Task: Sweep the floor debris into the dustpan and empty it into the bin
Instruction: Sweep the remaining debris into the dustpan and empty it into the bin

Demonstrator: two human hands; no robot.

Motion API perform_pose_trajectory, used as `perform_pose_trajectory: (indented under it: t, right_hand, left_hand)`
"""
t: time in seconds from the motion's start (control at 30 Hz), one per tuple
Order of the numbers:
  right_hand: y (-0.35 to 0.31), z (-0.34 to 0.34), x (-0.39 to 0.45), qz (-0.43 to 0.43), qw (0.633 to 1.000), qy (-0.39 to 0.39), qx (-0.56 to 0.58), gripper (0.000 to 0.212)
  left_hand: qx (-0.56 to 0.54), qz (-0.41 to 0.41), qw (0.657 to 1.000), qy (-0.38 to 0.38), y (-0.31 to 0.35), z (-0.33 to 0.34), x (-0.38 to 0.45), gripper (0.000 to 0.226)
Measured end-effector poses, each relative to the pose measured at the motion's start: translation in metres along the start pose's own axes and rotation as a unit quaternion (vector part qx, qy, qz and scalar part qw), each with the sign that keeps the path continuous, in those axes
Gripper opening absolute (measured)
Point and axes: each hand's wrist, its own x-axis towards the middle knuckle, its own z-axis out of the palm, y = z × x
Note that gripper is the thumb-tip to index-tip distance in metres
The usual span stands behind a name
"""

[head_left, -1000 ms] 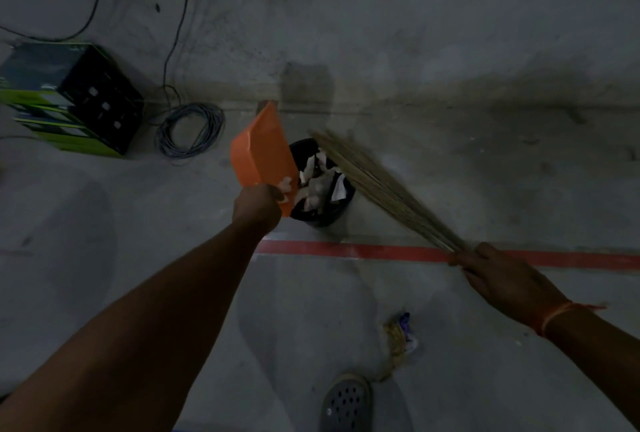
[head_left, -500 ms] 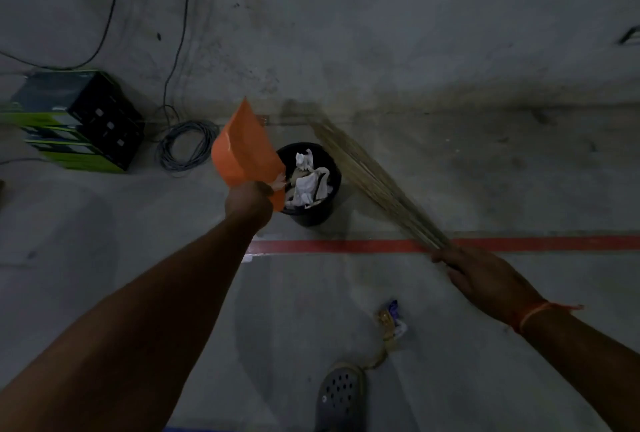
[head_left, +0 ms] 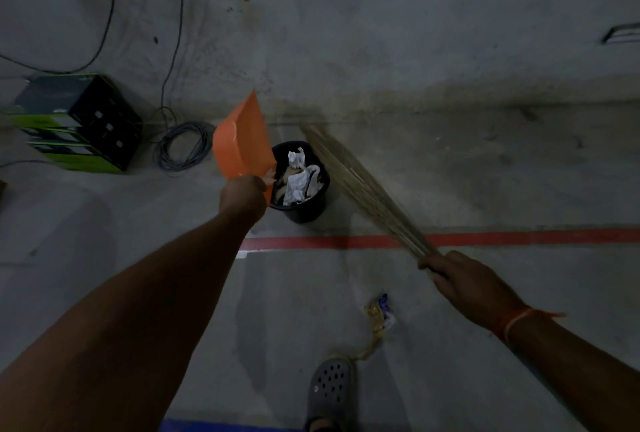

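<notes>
My left hand (head_left: 242, 196) grips the handle of an orange dustpan (head_left: 240, 142), which is tilted up on edge just left of a small black bin (head_left: 306, 210). Crumpled white paper (head_left: 298, 178) fills the bin. My right hand (head_left: 460, 279) grips the base of a straw broom (head_left: 360, 182), whose bristles reach up and left past the bin's right side. A wrapper and a scrap of rope (head_left: 379, 314) lie on the concrete floor between my arms.
A black and green box (head_left: 79, 121) stands at the left by a coiled grey cable (head_left: 183, 147). A red line (head_left: 346, 241) crosses the floor before the bin. My grey clog (head_left: 329, 386) shows at the bottom. The wall rises behind.
The dustpan has swung a little to the left, off the bin's opening, so more paper in the bin shows. The broom tip has moved to the bin's right side.
</notes>
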Motion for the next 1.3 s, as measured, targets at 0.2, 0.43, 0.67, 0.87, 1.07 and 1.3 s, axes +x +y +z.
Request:
perform_pose_trajectory:
  t: [0.2,0.43,0.67,0.87,1.07,1.3]
  right_hand:
    - [-0.01,-0.001,0.026,-0.014,1.0,0.0,0.011,0.026]
    - [-0.009,0.003,0.042,-0.015,1.0,-0.007,0.024,0.026]
    - [-0.002,0.001,0.037,-0.006,0.999,-0.002,0.052,0.026]
    - [0.011,0.003,-0.009,0.011,0.995,0.019,0.101,0.028]
    - [0.035,0.018,-0.126,0.05,0.991,0.037,0.119,0.03]
    - [0.063,0.051,-0.296,0.117,0.981,0.04,0.148,0.036]
  left_hand:
    - [0.035,0.006,0.998,-0.056,0.004,0.011,0.033,0.033]
    - [-0.094,-0.017,0.995,0.007,-0.015,0.055,0.129,0.066]
    - [-0.145,-0.01,0.989,-0.023,0.0,0.011,0.04,0.033]
    - [-0.336,-0.013,0.94,-0.052,-0.014,0.03,-0.021,0.028]
    - [-0.422,0.017,0.899,-0.115,-0.023,0.051,-0.166,0.032]
    - [-0.43,0.012,0.893,-0.134,-0.018,0.087,-0.307,0.037]
